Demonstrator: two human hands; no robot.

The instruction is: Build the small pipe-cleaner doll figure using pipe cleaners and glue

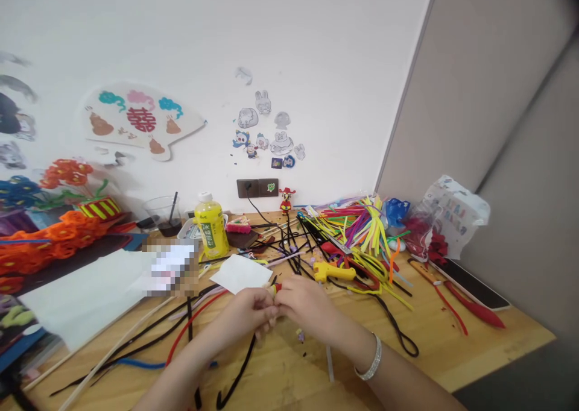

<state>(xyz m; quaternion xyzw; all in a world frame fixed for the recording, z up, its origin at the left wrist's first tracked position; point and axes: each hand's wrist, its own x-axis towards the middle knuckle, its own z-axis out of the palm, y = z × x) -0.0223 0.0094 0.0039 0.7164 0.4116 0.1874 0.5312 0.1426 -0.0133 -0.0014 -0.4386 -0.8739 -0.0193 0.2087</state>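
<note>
My left hand (254, 310) and my right hand (305, 307) meet above the middle of the wooden table, fingers closed in a pinch. Between them shows a bit of a small yellow and red craft piece (274, 288); the rest of it is hidden by my fingers. Black pipe cleaners (246, 369) lie on the table just below my left hand. A yellow glue gun (333, 272) rests beyond my right hand. Behind my left hand is a white sheet of paper (241, 272).
A yellow-labelled drink bottle (211, 230) stands at the back, beside a plastic cup (166, 218). Many colourful pipe cleaners (357, 224) are heaped at back right. A phone (470, 284) lies near the right edge. Orange pipe-cleaner flowers (58, 242) and a white board (85, 293) fill the left.
</note>
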